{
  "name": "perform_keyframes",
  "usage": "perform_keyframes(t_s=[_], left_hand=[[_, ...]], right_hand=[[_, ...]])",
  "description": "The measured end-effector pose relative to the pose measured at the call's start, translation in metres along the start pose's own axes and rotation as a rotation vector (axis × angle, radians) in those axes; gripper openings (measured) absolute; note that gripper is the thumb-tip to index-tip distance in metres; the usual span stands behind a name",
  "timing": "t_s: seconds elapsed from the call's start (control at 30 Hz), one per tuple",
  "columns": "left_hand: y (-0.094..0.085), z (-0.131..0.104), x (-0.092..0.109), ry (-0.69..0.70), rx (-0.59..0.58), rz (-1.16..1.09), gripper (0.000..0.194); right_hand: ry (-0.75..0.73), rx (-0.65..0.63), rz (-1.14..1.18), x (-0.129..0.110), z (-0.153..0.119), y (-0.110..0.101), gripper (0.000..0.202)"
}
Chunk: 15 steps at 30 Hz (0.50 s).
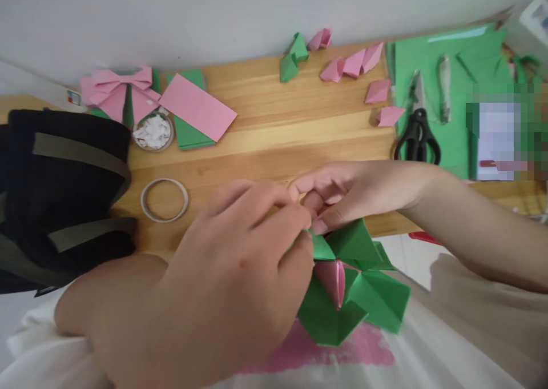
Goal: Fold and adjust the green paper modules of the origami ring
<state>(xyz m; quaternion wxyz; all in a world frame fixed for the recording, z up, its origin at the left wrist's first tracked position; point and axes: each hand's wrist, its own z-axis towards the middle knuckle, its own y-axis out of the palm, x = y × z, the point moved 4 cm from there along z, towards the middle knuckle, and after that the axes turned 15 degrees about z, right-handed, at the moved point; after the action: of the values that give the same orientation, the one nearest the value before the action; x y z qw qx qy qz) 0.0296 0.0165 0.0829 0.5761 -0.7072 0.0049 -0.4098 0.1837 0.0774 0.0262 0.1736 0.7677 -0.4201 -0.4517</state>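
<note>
A green folded-paper flower (381,300) with a pink folded piece (333,280) at its centre is held close to my body, over the table's near edge. My left hand (252,257) covers its left side, with the fingers closed round the green paper. From the right, my right hand (338,197) meets the left fingertips at the flower's upper edge, its thumb pressed on the green paper and its fingers curled. The exact spot where the fingertips pinch is partly hidden behind the left hand.
Pink folded pieces (353,63) and green ones (293,57) lie by the wall. Scissors (417,132) and a utility knife (445,89) rest on green sheets (456,143). To the left are a tape roll (164,200), a dish of white scraps (153,132), pink paper (199,106) and a black bag (64,189).
</note>
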Motion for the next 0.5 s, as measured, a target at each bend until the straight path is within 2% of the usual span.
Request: perform_keyframes(t_s=[0.13,0.2,0.37,0.5], left_hand=[[-0.003,0.002,0.006,0.029,0.011,0.005,0.023],[-0.005,0.005,0.011,0.101,0.013,0.107,0.024],[-0.003,0.009,0.022,0.397,-0.023,0.523,0.034],[-0.004,0.008,0.024,0.425,-0.014,0.555,0.039]], right_hand=[[-0.015,0.019,-0.072,-0.003,-0.001,0.002,0.021],[-0.024,0.030,-0.092,-0.004,-0.001,0.003,0.020],[-0.113,0.121,-0.114,-0.005,-0.001,0.000,0.027],[-0.189,0.174,-0.189,-0.006,-0.006,0.000,0.021]])
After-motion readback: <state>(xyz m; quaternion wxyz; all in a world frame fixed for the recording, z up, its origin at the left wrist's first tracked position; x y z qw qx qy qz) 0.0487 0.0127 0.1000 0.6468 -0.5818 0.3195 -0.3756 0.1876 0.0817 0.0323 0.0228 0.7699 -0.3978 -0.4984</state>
